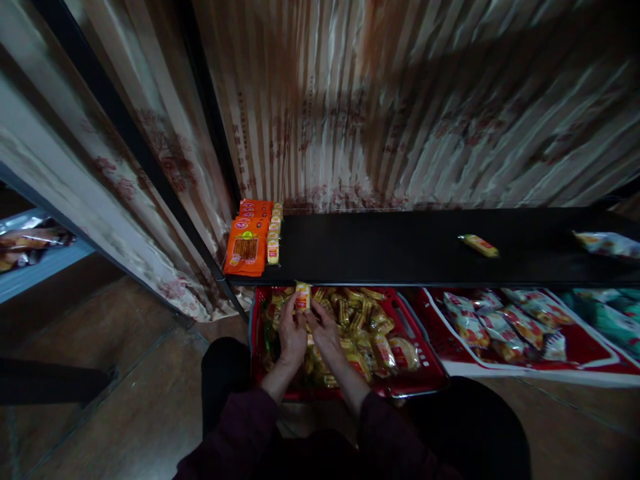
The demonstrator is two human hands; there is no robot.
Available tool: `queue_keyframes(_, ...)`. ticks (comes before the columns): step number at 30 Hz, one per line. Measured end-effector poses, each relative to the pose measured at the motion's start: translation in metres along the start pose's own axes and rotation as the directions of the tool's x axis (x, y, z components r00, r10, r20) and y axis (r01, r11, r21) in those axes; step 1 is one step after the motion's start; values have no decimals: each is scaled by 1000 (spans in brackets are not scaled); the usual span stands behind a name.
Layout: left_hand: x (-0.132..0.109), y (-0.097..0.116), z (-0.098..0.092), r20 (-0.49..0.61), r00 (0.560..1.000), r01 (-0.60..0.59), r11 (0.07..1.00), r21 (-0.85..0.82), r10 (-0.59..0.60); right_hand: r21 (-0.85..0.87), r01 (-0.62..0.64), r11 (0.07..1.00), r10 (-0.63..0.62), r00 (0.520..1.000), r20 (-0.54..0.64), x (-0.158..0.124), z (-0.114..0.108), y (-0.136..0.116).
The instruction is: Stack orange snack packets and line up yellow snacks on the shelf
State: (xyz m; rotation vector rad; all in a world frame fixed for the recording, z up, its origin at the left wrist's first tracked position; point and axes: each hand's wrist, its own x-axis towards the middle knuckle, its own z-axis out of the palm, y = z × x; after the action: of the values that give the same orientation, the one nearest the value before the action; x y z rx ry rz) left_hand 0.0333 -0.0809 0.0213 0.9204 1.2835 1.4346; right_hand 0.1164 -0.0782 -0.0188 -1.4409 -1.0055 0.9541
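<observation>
Both my hands meet above a red basket [414, 333] full of yellow wrapped snacks. Between them a small yellow snack pack [303, 297] stands upright, close to the shelf's front edge. My left hand [292, 337] is closed on its left side, and my right hand [324, 332] grips its lower right side. On the left end of the black shelf [370, 247] lies a stack of orange packets [247, 243]. Right beside the stack runs a row of yellow packs [275, 233].
A single yellow pack [480, 245] and a white packet [607, 244] lie farther right on the shelf. Another red basket [437, 327] holds white and red packets. A black post [145, 153] rises at the left, before a pleated curtain [350, 100].
</observation>
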Motion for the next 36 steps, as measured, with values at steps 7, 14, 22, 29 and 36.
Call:
queue_keyframes(7,29,1,-13,16,994,-110,991,81,109,-37,92,995,-91,995,46,22,27,-10)
queue_keyframes(14,61,6,-21,16,988,-152,986,69,152,-54,147,988,-145,988,49,49,53,-17)
queue_keyframes(22,98,-4,-29,-2,933,-351,910,221,360,-68,210,975,-203,974,98,80,73,-23)
queue_keyframes(29,118,-17,-29,103,831,-509,674,536,546,-101,227,969,-219,972,89,100,84,-15)
queue_keyframes(36,123,-19,-29,106,836,-479,622,620,538,-185,271,945,-258,962,93,106,88,-16)
